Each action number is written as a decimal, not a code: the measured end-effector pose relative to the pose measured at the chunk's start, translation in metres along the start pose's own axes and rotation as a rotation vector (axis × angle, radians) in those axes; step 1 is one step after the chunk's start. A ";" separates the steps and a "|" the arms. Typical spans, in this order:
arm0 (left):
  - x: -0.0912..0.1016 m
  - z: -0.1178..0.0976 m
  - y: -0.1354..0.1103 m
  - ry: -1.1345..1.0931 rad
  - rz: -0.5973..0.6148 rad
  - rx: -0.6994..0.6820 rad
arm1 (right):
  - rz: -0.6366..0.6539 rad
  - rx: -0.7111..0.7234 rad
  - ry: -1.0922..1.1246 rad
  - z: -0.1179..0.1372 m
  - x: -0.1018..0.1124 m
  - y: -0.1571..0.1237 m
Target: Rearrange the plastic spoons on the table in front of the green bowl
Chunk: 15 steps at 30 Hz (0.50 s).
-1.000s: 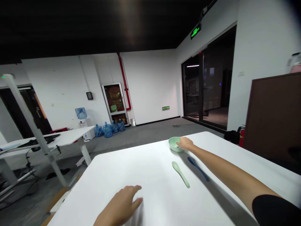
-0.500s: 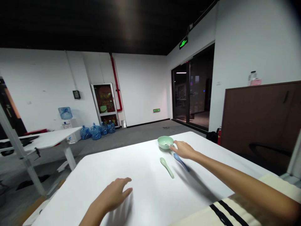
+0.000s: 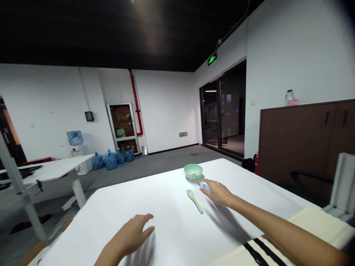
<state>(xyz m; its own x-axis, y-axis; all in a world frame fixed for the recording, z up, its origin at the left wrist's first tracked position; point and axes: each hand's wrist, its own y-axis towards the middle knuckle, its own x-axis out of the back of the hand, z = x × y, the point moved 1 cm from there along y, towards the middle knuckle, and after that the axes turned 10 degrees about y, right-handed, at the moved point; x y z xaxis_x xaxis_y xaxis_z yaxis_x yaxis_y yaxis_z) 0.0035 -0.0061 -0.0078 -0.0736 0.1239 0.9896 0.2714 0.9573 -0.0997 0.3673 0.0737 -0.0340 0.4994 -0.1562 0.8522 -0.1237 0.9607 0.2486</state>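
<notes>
Change: right hand point(image 3: 217, 193) has come down over blue spoon point(image 3: 206, 187), beside green spoon point(image 3: 195, 201) and green bowl point(image 3: 193, 171).
Right fingers point(image 3: 212, 187): on spoon, grip unclear.
Left fingers point(image 3: 142, 221): spread open, empty, above surface point(image 3: 166, 192).

Right hand point(image 3: 219, 194) over blue spoon point(image 3: 206, 188), green spoon point(image 3: 195, 201) beside it, green bowl point(image 3: 193, 171) beyond

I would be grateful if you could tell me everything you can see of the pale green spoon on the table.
The pale green spoon is a soup-style spoon of matte, plastic-looking material, its wide head at the far end narrowing into a handle pointing toward the person. It lies flat on the white table, near the green bowl, with the right hand beside it, not touching.
</notes>
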 end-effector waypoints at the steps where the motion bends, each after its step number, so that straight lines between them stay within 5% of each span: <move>1: 0.000 0.000 0.000 0.003 0.001 -0.002 | 0.004 -0.004 0.001 0.000 0.000 0.000; 8: 0.000 0.000 0.001 0.010 0.018 -0.002 | 0.012 -0.044 -0.027 0.000 0.005 0.016; 15: -0.004 0.004 0.003 -0.009 0.023 0.003 | -0.039 -0.103 -0.104 -0.003 0.015 0.085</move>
<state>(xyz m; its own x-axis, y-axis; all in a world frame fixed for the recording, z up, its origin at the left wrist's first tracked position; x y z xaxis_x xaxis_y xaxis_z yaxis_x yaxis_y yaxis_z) 0.0008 -0.0025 -0.0125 -0.0763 0.1485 0.9860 0.2706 0.9548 -0.1229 0.3667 0.1540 -0.0011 0.4097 -0.2115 0.8873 -0.0151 0.9710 0.2384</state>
